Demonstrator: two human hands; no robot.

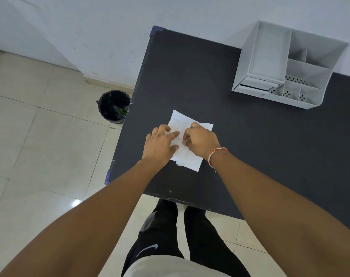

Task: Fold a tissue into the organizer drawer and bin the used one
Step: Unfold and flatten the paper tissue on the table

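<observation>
Tissue [190,159] lies under both hands: left hand [160,143] pins it flat with straight fingers, while right hand [202,141], just beside, pinches a fold to crease it.

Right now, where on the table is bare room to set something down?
Bare table lies between the tissue and the organizer, and all along the right of the tissue. Crowded: the left side, where left hand and right hand work the tissue.

No words or numbers could be read anywhere in the view. The one brand mark was a white swoosh logo [148,249], printed on the thigh of the person's black trousers [206,246].
</observation>
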